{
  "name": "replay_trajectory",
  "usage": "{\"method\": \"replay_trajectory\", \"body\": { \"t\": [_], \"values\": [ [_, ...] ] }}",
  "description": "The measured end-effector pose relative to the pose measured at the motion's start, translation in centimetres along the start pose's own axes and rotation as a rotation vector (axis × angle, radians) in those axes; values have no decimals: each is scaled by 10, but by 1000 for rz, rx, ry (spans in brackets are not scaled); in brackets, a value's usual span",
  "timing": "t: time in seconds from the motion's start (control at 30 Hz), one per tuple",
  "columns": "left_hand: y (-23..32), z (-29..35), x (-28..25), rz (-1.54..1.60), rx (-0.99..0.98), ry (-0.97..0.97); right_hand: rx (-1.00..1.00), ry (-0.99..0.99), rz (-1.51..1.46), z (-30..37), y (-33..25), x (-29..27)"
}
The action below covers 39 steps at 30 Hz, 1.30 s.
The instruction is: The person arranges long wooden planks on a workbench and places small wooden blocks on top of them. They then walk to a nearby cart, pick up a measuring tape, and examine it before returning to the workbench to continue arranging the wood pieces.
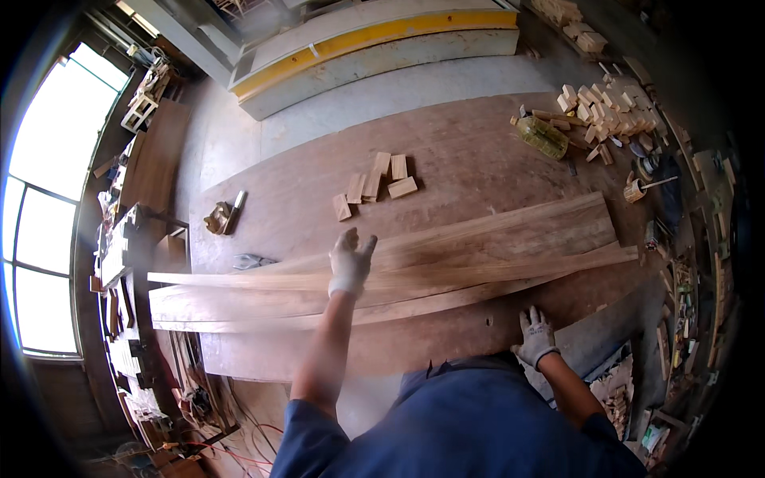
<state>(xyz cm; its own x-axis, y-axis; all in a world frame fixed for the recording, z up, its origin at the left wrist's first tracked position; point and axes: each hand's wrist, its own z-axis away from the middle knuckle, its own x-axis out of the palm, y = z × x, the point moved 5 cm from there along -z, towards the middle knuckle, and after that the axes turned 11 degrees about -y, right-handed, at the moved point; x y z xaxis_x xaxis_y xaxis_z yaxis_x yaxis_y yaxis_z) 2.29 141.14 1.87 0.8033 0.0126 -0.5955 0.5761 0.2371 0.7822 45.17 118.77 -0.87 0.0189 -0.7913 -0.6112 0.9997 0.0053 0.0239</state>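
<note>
Long wooden boards (510, 231) lie across the table, partly overlapping, with a narrow strip (231, 280) along them. My left hand (351, 261), in a pale work glove, reaches over the boards with its fingers apart and nothing in it. Just beyond it, several small wooden blocks (372, 185) lie loosely grouped on the table. My right hand (535, 336), also gloved, lies with spread fingers at the table's near edge, beside my body, and holds nothing. Whether my left hand touches the boards, I cannot tell.
The broad brown table (287, 183) also bears a brownish tool with a light handle (225, 215), a grey metal tool (253, 261), a yellowish plastic bottle (542, 137), a heap of blocks (610, 110) and a pot with a stick (635, 190). Beyond stands a yellow-striped bench (382, 60).
</note>
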Motion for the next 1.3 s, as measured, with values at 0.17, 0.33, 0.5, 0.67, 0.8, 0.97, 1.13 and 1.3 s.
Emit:
{"method": "replay_trajectory", "body": {
  "t": [0.17, 0.33, 0.5, 0.67, 0.8, 0.97, 1.13, 1.3],
  "values": [
    [30, -77, 10, -341, -165, -91, 19, -51, 96, -1, -3, 4],
    [30, -131, 30, -611, -176, -68, -18, -31, 31, 4, -5, 2],
    [22, -160, 39, -572, -318, -196, -37, -57, -65, 3, -6, 1],
    [39, -151, 44, -672, -274, -147, -23, -65, -52, 3, -9, 3],
    [13, -139, 34, -693, 36, -38, -84, -61, -22, -5, -12, 1],
    [76, -68, 72, -383, 294, -25, -17, -127, 39, 4, -10, -4],
    [133, -3, 165, -220, 775, -382, -5, -178, 123, 5, -15, -15],
    [167, 21, 192, -43, 629, -478, 6, -120, 81, 6, -13, -6]
  ]
}}
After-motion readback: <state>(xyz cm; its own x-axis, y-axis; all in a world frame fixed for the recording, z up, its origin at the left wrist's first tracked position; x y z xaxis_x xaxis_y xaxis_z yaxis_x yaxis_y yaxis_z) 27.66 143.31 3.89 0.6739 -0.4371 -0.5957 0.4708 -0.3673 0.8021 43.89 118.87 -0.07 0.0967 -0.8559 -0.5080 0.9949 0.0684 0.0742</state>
